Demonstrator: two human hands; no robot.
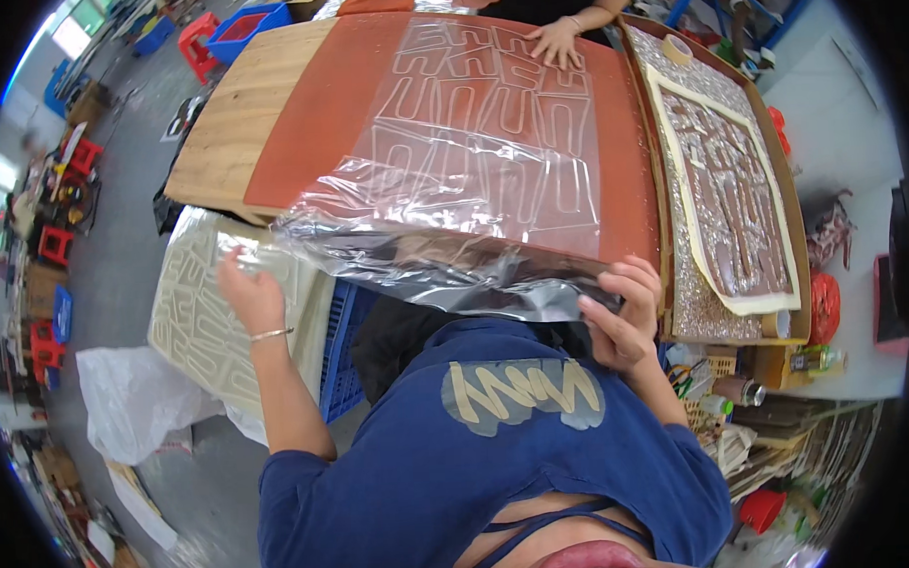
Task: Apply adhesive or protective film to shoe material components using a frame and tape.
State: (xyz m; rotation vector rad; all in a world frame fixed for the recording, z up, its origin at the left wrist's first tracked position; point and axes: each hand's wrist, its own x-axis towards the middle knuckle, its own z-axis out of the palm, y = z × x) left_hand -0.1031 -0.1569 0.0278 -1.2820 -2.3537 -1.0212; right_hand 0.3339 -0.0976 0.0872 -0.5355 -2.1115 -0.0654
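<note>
A clear plastic film (452,199) with several loop- and slot-shaped outlines lies over a red-brown mat on the table. Its near edge hangs loose, wrinkled and shiny, in front of me. My right hand (626,313) pinches this film at the near right corner, thumb below and fingers above. To the left, my left hand (253,296) is raised above a stack of pale sheets (201,323) with similar cut shapes, its fingers apart near the film's left corner. Across the table, a person's hand (556,45) lies flat on the film's far right part.
The wooden table (233,116) carries the red-brown mat (313,114). On the right, a cardboard tray (716,320) holds a pale-bordered sheet with brown strips (737,194) and tape rolls. A blue crate (342,348) and a white plastic bag (143,400) are at lower left.
</note>
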